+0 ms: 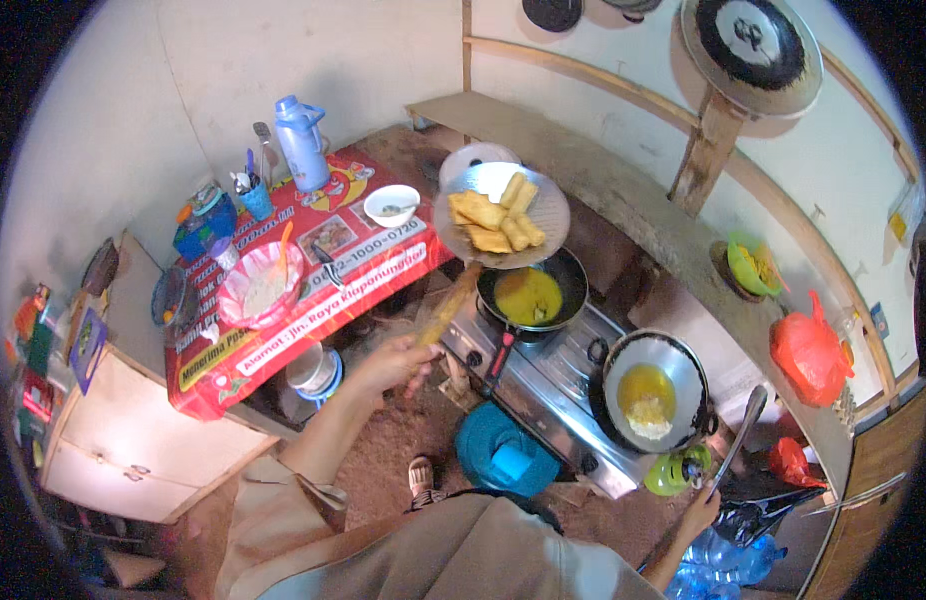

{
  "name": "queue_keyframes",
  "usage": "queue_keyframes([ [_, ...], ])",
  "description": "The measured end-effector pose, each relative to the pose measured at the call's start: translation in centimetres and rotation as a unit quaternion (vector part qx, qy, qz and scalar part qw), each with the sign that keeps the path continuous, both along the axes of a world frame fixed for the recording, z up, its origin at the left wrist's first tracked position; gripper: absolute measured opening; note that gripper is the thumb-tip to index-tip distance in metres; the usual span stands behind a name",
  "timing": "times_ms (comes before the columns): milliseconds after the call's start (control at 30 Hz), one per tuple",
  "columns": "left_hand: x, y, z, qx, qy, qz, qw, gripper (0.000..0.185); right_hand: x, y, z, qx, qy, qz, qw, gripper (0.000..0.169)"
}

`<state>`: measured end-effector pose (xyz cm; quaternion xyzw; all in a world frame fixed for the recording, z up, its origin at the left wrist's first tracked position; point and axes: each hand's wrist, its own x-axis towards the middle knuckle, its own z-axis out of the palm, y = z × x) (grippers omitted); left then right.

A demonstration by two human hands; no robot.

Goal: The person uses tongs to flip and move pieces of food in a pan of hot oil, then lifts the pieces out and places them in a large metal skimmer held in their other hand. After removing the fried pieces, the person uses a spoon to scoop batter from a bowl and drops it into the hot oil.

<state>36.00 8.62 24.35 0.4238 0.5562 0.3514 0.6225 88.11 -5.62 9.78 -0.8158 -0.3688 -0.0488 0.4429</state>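
Observation:
My left hand [403,365] grips the wooden handle of a perforated metal skimmer [559,217]. Golden fried pieces [478,211], some of them rolls, lie in its bowl. The skimmer is over the far side of a black frying pan [529,296] with yellow oil, on a two-burner gas stove [549,375]. On the near burner sits a wok [684,375], with oil and a pale frothy piece of food [649,421]. My right hand [701,514] holds a long metal utensil [740,439] to the right of the wok; its exact kind is hard to tell.
Left, a table with a red printed cover [343,289] bears a pink bowl of batter [262,285], a white bowl [392,206] and a blue thermos [302,142]. A ledge [620,180] runs behind the stove. A teal tub [500,450] stands below it.

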Motion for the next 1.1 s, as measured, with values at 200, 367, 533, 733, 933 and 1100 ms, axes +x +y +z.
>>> queue_keyframes([
  [200, -10.9, 9.4, -2.7, 0.037, 0.012, 0.077, 0.996, 0.016, -6.3, 4.0, -2.0, 0.045, 0.068, 0.01, 0.997, 0.035],
  [367, -16.7, 14.6, -4.8, 0.032, -0.005, 0.132, 0.991, 0.015, -11.1, 7.3, -1.9, 0.077, 0.044, 0.066, 0.994, 0.026],
  [533, -19.7, 17.4, -6.7, 0.007, -0.036, 0.113, 0.993, 0.017, -18.3, 10.5, 0.8, 0.1, 0.112, 0.092, 0.984, 0.025],
  [733, -21.0, 18.0, -7.8, 0.042, -0.066, 0.105, 0.991, 0.012, -27.1, 14.6, 6.8, -0.07, 0.198, 0.109, 0.972, 0.032],
  [933, -20.2, 17.8, -6.5, -0.009, -0.183, 0.162, 0.97, 0.032, -34.6, 21.4, 8.3, -0.088, 0.195, 0.262, 0.941, 0.024],
  [1100, -21.5, 15.1, -7.8, -0.019, -0.344, 0.167, 0.924, 0.064, -43.8, 29.2, 9.8, -0.16, 0.118, 0.395, 0.897, 0.043],
])
